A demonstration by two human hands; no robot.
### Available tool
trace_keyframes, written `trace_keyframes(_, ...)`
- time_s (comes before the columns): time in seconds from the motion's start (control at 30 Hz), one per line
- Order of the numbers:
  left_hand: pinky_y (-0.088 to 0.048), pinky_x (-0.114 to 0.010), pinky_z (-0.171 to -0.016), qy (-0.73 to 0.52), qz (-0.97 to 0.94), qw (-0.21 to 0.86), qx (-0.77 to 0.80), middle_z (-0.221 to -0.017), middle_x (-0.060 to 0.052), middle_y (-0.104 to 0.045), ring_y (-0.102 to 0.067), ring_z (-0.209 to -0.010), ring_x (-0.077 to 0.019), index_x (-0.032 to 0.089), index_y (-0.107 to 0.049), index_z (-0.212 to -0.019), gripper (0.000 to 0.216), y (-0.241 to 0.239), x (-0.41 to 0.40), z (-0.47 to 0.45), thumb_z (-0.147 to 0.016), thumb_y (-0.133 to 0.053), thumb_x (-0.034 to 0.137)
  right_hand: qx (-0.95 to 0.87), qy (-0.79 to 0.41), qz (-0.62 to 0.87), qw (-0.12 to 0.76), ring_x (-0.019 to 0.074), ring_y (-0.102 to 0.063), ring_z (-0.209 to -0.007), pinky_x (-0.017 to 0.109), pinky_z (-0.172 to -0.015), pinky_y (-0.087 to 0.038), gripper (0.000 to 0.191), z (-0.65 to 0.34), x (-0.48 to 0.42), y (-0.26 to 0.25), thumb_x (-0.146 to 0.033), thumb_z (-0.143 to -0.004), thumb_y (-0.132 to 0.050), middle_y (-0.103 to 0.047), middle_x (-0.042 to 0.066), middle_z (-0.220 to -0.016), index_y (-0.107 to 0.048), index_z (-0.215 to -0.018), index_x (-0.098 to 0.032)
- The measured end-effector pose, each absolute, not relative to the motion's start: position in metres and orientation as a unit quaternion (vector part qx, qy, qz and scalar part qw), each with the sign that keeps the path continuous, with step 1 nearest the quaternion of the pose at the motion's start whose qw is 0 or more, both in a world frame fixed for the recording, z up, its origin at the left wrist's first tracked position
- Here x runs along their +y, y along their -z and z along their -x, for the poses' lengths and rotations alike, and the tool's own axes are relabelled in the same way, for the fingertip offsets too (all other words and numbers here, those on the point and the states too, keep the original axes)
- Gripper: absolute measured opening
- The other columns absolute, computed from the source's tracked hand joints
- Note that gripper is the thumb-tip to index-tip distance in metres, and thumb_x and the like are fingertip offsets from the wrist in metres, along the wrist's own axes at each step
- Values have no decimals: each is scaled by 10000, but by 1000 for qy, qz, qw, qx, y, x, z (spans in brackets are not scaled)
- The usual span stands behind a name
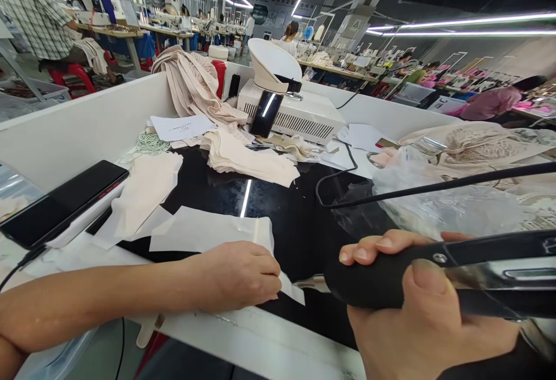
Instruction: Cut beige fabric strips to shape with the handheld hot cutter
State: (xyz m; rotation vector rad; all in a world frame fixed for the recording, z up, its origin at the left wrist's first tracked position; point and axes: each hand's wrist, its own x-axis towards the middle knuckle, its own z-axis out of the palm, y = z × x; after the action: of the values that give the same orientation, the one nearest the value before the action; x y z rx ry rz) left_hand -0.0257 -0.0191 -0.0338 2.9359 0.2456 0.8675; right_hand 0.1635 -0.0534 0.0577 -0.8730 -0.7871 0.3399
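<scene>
My left hand (245,276) rests over the right end of a white sheet-like piece (204,230), its fingers curled and pressed together on it. A narrow cream strip (256,230) shows on the piece just behind my knuckles. The piece's lower corner (294,292) sticks out past my fingers. My right hand (428,325) is wrapped round a thick black-handled tool (369,278) with metal parts. Its slim metal tip (313,283) points left and reaches that corner; whether it touches cannot be made out. What my left fingertips pinch is hidden.
Cream cut pieces (247,157) lie in a stack on the black tabletop (299,223). Left are more pieces (150,189) and a black power bank-like device (65,200). A vented white box (299,116) stands behind. A black cable (434,187) crosses above plastic bags (438,200).
</scene>
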Motion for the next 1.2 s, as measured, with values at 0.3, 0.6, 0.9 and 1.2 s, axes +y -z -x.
trace_keyframes(0.3,-644,-306,-994,-277,-956,54,81,-998,-49,-814,-794,-960,-192,182,-746,-923,279,31,-17,28,-1199,-714,161,-355,-194,406,819,192,-588,-499,342,-411,-578,405,-166,-60,-58,-294,-660,-962,-700,-98,-683,-760,-1011,-314)
trace_keyframes(0.6,-633,-311,-1011,-271,-959,43,70,-988,-53,-792,-762,-930,-194,155,-769,-947,316,32,-16,26,-1218,-609,118,-386,-217,378,813,185,-611,-489,311,-394,-558,388,-151,-62,-52,-273,-697,-990,-738,-84,-705,-786,-1026,-310)
trace_keyframes(0.9,-630,-306,-999,-250,-964,47,75,-995,-54,-795,-768,-944,-198,163,-765,-934,295,29,-17,28,-1206,-655,132,-360,-209,414,809,192,-587,-502,333,-408,-583,422,-160,-64,-57,-283,-640,-972,-718,-97,-695,-770,-1007,-332)
trace_keyframes(1.2,-644,-313,-985,-231,-967,57,90,-1038,-63,-836,-785,-966,-200,206,-749,-927,321,30,-17,27,-1232,-649,189,-371,-189,409,812,198,-581,-484,344,-400,-578,411,-166,-70,-54,-295,-650,-986,-703,-94,-674,-776,-1002,-327)
